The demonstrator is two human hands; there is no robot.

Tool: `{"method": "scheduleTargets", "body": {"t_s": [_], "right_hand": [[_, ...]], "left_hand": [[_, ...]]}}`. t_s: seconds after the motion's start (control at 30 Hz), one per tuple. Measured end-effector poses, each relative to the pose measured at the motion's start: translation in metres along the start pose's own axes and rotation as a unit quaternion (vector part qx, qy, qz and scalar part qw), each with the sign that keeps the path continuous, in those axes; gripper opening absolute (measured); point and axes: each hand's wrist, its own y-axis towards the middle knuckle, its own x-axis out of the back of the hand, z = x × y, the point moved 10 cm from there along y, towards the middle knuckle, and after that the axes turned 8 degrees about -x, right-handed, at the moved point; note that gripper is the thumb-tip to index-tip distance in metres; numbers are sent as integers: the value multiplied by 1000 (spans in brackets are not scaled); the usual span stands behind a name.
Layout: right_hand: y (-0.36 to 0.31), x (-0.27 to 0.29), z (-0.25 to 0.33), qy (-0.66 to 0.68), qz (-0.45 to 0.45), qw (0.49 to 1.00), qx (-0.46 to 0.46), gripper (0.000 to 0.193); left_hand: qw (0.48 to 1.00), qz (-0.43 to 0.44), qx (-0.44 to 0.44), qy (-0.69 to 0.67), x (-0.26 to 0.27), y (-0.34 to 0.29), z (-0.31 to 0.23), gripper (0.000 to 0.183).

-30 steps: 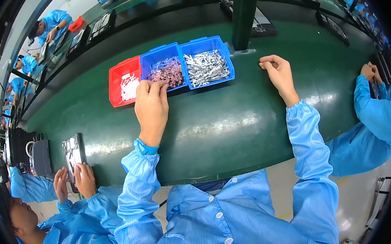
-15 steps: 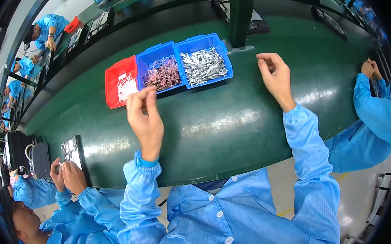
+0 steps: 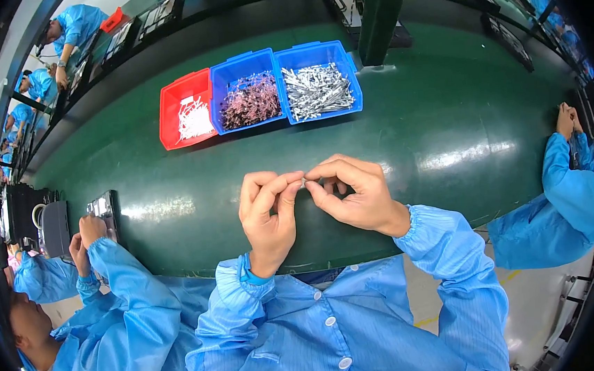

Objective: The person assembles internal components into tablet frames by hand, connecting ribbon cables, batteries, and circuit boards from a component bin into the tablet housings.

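My left hand (image 3: 269, 215) and my right hand (image 3: 355, 193) meet above the green table (image 3: 197, 245), fingertips pinched together. Between them sits a tiny pale piece (image 3: 303, 183), mostly covered by the fingers and too small to name. Beyond my hands three bins stand side by side. The red bin (image 3: 170, 129) holds thin white strips (image 3: 194, 117). In the middle, a blue bin (image 3: 215, 87) contains small pinkish and black parts (image 3: 252, 102). Another blue bin (image 3: 354, 76), on the right, is filled with silvery-white slim pieces (image 3: 317, 90).
A green post (image 3: 383, 18) rises behind the bins, in front of a dark conveyor (image 3: 228, 25) carrying flat black devices (image 3: 349, 3). At my left a co-worker (image 3: 118, 304) handles a dark device (image 3: 105, 207). Another co-worker (image 3: 563, 192) sits at the right.
My left hand has come back from near the red bin, and my right hand has moved in from the right. Their fingertips now meet in front of me around the tiny piece.
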Motion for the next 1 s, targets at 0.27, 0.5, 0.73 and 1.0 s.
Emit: {"method": "scheduleTargets", "body": {"t_s": [0.27,0.5,0.73,1.0], "right_hand": [[-4,2,-3,16,-2,1000,-3,15],[-4,3,-2,60,5,998,-28,10],[-4,3,-2,59,16,998,-24,8],[-6,3,-3,12,-6,1000,-6,11]], "left_hand": [[980,29,117,-160,-13,-8,15,18],[860,46,284,-423,-40,-34,43,18],[852,47,266,-448,-40,-29,45,16],[929,73,221,-287,-24,-15,33,15]]}}
